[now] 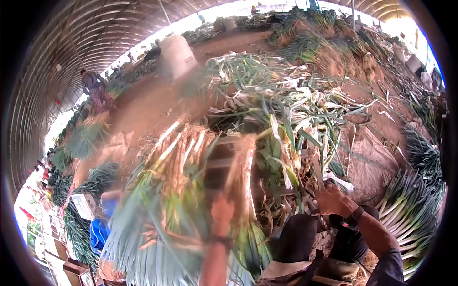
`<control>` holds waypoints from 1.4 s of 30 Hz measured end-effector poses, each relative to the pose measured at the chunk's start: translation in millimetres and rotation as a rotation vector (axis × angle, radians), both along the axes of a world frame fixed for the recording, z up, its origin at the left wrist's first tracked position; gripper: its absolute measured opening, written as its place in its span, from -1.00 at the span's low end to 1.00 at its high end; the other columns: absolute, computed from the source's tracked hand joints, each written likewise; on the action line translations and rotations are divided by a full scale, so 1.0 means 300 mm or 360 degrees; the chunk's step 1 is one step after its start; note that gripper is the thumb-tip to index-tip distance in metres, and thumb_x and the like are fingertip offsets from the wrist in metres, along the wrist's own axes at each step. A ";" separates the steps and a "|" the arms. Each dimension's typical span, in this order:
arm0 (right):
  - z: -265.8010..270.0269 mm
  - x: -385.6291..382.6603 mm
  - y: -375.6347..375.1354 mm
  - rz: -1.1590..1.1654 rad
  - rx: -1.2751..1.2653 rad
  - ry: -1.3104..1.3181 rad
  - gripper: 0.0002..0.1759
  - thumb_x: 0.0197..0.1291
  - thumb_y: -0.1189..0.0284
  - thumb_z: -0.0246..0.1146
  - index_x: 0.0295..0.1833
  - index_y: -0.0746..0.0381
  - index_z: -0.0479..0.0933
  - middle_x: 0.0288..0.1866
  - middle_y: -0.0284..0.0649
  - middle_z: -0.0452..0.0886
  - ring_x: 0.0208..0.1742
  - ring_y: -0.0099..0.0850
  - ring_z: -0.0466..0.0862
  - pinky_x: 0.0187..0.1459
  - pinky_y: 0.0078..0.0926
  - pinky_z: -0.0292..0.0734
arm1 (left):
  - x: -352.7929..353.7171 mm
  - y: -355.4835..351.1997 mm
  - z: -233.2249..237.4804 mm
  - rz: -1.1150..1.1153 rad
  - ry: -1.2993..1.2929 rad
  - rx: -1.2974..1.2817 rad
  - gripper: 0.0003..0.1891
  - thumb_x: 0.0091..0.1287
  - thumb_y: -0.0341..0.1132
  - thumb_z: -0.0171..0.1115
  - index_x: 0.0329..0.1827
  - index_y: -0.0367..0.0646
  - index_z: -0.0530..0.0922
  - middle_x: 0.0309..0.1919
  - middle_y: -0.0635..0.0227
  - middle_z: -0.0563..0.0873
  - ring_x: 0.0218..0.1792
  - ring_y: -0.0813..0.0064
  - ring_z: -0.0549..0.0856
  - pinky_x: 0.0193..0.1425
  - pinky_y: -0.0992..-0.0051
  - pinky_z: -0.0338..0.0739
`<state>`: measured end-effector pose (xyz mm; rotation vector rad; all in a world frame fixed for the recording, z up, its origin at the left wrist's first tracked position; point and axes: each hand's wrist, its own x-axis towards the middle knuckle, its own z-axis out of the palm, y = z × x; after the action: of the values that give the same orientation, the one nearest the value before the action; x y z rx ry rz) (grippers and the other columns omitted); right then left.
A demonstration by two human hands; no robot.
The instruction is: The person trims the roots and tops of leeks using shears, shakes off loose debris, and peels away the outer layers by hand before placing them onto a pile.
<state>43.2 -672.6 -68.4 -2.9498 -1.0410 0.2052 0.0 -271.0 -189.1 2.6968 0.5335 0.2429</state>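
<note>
Left hand (222,209) is blurred, fist wrapped round a bundle of leeks (186,162) held up at centre, roots on top, green leaves fanning down. Right hand (334,200) sits low by the knee (298,238), watch (354,218) on the wrist; can't tell its grip. Pile of leaves (286,105) lies behind. Stacked leeks (410,205) at right. White sack (176,55) far back, blurred, contents not visible. Another person (90,83) far left.
</note>
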 end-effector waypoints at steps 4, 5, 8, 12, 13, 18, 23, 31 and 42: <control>0.002 0.077 0.176 -0.0034 0.0254 0.0128 -0.55 0.11 0.08 0.37 -0.02 0.18 0.57 -0.32 -0.16 0.65 -0.27 -0.23 0.71 -0.36 -0.17 0.62 | 0.012 0.016 0.065 -0.0160 0.0170 -0.0171 -0.54 0.32 -0.08 0.21 0.07 -0.31 0.45 -0.11 -0.15 0.68 -0.11 -0.19 0.68 0.04 0.00 0.54; 0.004 0.101 0.240 -0.0080 0.0310 0.0360 -0.40 0.15 0.01 0.35 0.13 0.22 0.49 -0.22 -0.14 0.64 -0.18 -0.22 0.67 -0.18 -0.23 0.59 | -0.008 0.007 0.062 -0.0199 0.0082 -0.0151 -0.54 0.32 -0.08 0.23 0.05 -0.31 0.45 -0.15 -0.15 0.68 -0.12 -0.20 0.68 0.02 -0.01 0.54; -0.149 0.191 0.387 -0.0400 0.1151 0.1274 -0.29 0.24 0.02 0.32 0.31 0.29 0.38 0.03 -0.10 0.59 0.04 -0.29 0.60 0.09 -0.33 0.56 | -0.060 -0.069 0.139 -0.0234 -0.0171 -0.0202 -0.58 0.29 -0.16 0.33 -0.03 -0.31 0.43 -0.30 -0.15 0.69 -0.27 -0.21 0.68 -0.19 0.00 0.56; -0.112 0.174 0.567 -0.0594 0.2281 0.1685 -0.65 0.31 0.29 0.31 0.10 0.25 0.54 -0.08 -0.22 0.59 -0.07 -0.44 0.62 -0.07 -0.46 0.64 | -0.126 -0.126 0.213 -0.0220 -0.0313 -0.0293 -0.56 0.26 -0.22 0.38 0.01 -0.27 0.37 -0.42 -0.14 0.67 -0.42 -0.24 0.67 -0.42 0.02 0.54; -0.095 0.152 0.596 -0.0440 0.2439 0.1651 -0.67 0.31 0.30 0.30 0.08 0.25 0.55 -0.08 -0.22 0.59 -0.04 -0.44 0.62 -0.04 -0.47 0.63 | -0.138 -0.132 0.220 -0.0195 -0.0276 -0.0345 -0.54 0.25 -0.22 0.40 0.02 -0.26 0.35 -0.44 -0.14 0.67 -0.42 -0.25 0.67 -0.42 0.01 0.54; -0.244 0.155 0.672 -0.0301 0.2190 0.1246 -0.82 0.32 0.39 0.24 -0.09 0.27 0.58 -0.26 -0.21 0.59 -0.24 -0.39 0.66 -0.20 -0.44 0.64 | -0.168 -0.145 0.171 -0.0260 -0.0227 -0.0318 -0.44 0.18 -0.17 0.47 0.05 -0.21 0.32 -0.49 -0.10 0.69 -0.45 -0.18 0.71 -0.42 0.03 0.59; -0.300 0.162 0.687 -0.0841 0.1740 0.1158 -0.75 0.26 0.56 0.32 -0.08 0.13 0.38 -0.02 -0.31 0.48 0.02 -0.55 0.54 -0.05 -0.61 0.51 | -0.244 -0.237 0.214 -0.0366 -0.0181 -0.0389 -0.71 0.42 -0.13 0.19 -0.03 -0.12 0.38 -0.48 -0.04 0.66 -0.51 -0.16 0.65 -0.43 -0.07 0.49; -0.161 0.117 0.604 -0.0899 0.2607 0.1152 -0.74 0.36 0.30 0.29 -0.23 0.27 0.48 -0.34 -0.35 0.51 -0.34 -0.57 0.48 -0.33 -0.55 0.38 | -0.626 -0.213 0.101 0.0089 -0.0197 -0.0739 -0.79 0.34 -0.26 0.24 -0.13 -0.16 0.45 -0.48 0.08 0.58 -0.45 0.07 0.64 -0.45 0.19 0.48; -0.171 0.118 0.584 -0.0798 0.2641 0.1267 -0.71 0.23 0.23 0.41 -0.38 0.22 0.63 -0.49 -0.48 0.52 -0.45 -0.65 0.43 -0.41 -0.60 0.29 | -0.240 -0.044 0.339 0.0397 -0.0804 -0.0311 -0.69 0.21 -0.36 0.36 -0.27 -0.35 0.37 -0.43 -0.13 0.57 -0.43 -0.14 0.52 -0.27 0.10 0.45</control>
<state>78.7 -497.3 -119.9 -1.2692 -0.0767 0.2619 -72.0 -284.3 -87.4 2.2552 0.6878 0.8616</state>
